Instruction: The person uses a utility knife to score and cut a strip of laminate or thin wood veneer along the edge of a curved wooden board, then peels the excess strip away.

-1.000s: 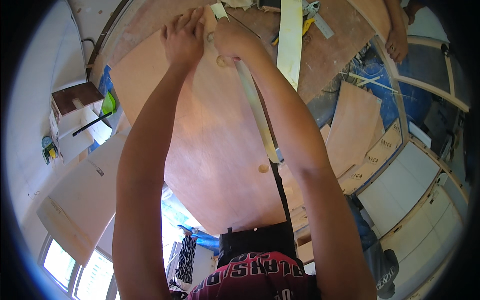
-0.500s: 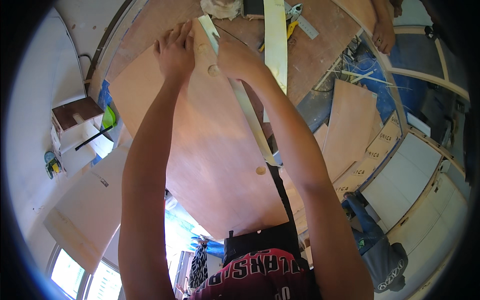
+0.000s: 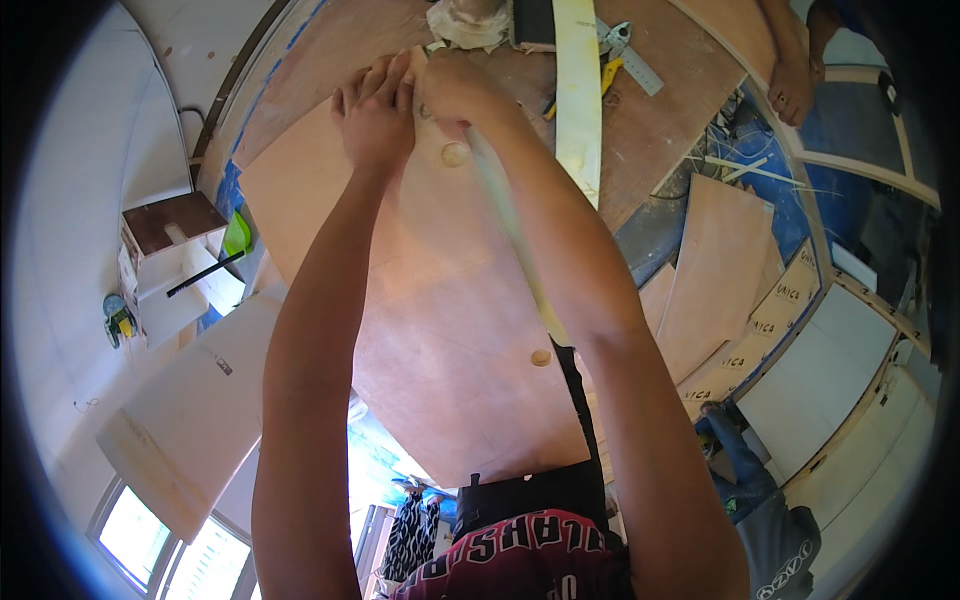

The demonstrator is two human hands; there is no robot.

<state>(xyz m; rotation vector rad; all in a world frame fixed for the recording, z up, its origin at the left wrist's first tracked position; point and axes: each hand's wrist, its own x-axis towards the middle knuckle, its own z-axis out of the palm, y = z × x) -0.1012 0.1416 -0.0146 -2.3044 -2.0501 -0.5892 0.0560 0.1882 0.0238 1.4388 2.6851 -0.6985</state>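
A large plywood panel (image 3: pixel 440 310) with round shallow holes lies before me. My left hand (image 3: pixel 378 125) rests on its far end, fingers lying over the surface toward the far edge. My right hand (image 3: pixel 458 88) is at the far right corner, closed over the end of a thin pale edging strip (image 3: pixel 508 215). Its fingertips are mostly hidden. The strip runs along the panel's right edge toward me, partly behind my right forearm.
Beyond the panel, a worktable (image 3: pixel 680 60) carries a long pale strip (image 3: pixel 576 100), pliers (image 3: pixel 618 38), a metal ruler (image 3: pixel 642 72) and a yellow-handled tool (image 3: pixel 608 75). Another person's hand (image 3: pixel 790 92) is at far right. A second person (image 3: pixel 765 500) is low right. Plywood sheets (image 3: pixel 712 270) lean nearby.
My right hand has moved farther along the edge to the far corner and now covers the strip's end. My left hand stays on the panel. The whole view has shifted slightly.
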